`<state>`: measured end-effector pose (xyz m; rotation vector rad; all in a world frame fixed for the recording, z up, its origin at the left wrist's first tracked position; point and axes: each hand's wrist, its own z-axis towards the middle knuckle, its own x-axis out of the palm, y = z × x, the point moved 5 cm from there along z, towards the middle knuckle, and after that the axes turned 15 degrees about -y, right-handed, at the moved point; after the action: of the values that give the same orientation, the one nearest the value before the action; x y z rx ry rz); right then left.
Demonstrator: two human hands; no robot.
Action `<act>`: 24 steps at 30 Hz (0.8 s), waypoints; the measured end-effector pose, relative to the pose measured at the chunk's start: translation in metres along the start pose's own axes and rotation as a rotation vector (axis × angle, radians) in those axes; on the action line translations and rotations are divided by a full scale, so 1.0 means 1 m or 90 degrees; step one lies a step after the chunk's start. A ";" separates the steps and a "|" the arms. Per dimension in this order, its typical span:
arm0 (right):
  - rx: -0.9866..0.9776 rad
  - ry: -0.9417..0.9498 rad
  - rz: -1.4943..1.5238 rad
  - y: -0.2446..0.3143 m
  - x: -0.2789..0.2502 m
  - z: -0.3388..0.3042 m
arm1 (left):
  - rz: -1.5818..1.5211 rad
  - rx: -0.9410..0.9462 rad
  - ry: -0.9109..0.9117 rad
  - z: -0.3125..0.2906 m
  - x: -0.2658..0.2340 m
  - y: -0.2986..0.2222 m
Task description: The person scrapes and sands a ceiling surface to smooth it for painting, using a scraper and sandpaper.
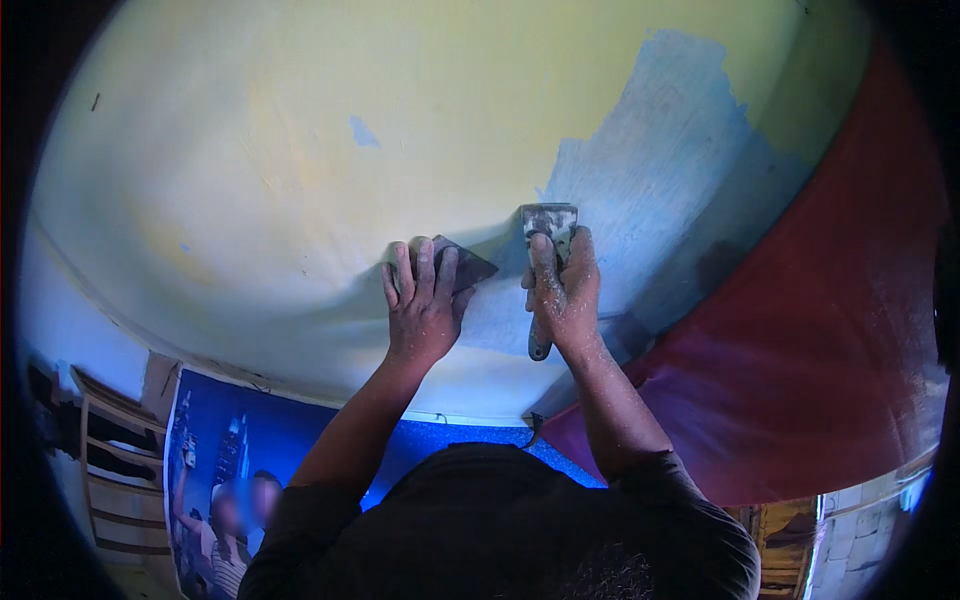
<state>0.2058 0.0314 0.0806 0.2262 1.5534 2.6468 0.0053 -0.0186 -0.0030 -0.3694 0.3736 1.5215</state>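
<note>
My right hand (pixel 568 300) grips a putty knife (pixel 549 218), its worn, paint-spotted blade against the pale yellow painted surface (pixel 430 120). The blade's edge lies by the lower border of a bluish-white patch (pixel 650 150) where the yellow coat is gone. Pale dust speckles that hand and forearm. To its left, my left hand (pixel 425 310) has its fingers stretched over a dark, flat, square-cornered plate (pixel 468 262), held close to the same surface. Part of the plate is hidden under the fingers, so its exact kind is unclear.
A dark red sheet (pixel 800 370) hangs along the right. A blue printed banner (pixel 225 440) with pictured people is at the lower left, beside a wooden rack (pixel 120 460). A small bare spot (pixel 364 132) shows in the yellow paint.
</note>
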 end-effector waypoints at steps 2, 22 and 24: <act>-0.007 -0.023 -0.047 -0.010 -0.008 -0.006 | -0.020 0.009 -0.026 0.000 0.000 0.000; 0.111 -0.033 0.057 -0.015 -0.016 -0.024 | -0.089 0.145 -0.172 0.146 -0.024 -0.048; 0.071 -0.026 0.087 -0.016 -0.014 -0.025 | -0.099 0.160 -0.197 0.171 -0.033 -0.055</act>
<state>0.2153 0.0157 0.0535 0.4043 1.7340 2.6378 0.0611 0.0290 0.1645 0.0348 0.2798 1.3348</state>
